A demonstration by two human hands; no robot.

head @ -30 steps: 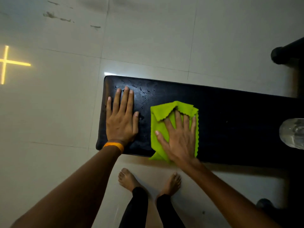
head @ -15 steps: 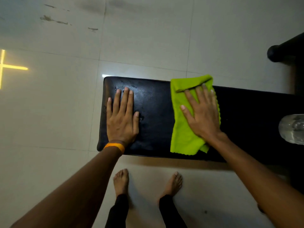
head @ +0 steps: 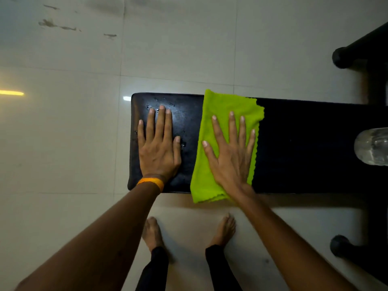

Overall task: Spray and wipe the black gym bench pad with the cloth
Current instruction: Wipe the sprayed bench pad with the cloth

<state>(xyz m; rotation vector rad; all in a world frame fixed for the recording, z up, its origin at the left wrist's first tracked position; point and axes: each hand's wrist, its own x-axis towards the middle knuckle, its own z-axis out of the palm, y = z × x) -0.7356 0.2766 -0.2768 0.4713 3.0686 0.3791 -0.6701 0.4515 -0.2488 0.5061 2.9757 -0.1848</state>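
The black gym bench pad (head: 304, 148) runs across the middle of the view, its left end wet with droplets. A bright green cloth (head: 222, 106) lies spread over the pad from far edge to near edge, its lower corner hanging off. My right hand (head: 231, 152) presses flat on the cloth with fingers spread. My left hand (head: 159, 148), with an orange band at the wrist, rests flat on the pad's left end, holding nothing.
A clear bottle (head: 372, 147) lies on the pad at the right edge of the view. Black bench legs with round feet (head: 341, 57) stand at the right. My bare feet (head: 153, 234) are on the pale tiled floor below the pad.
My right hand slid the cloth from the pad's near edge to the far side and right, then back toward the middle. The left hand stayed put.
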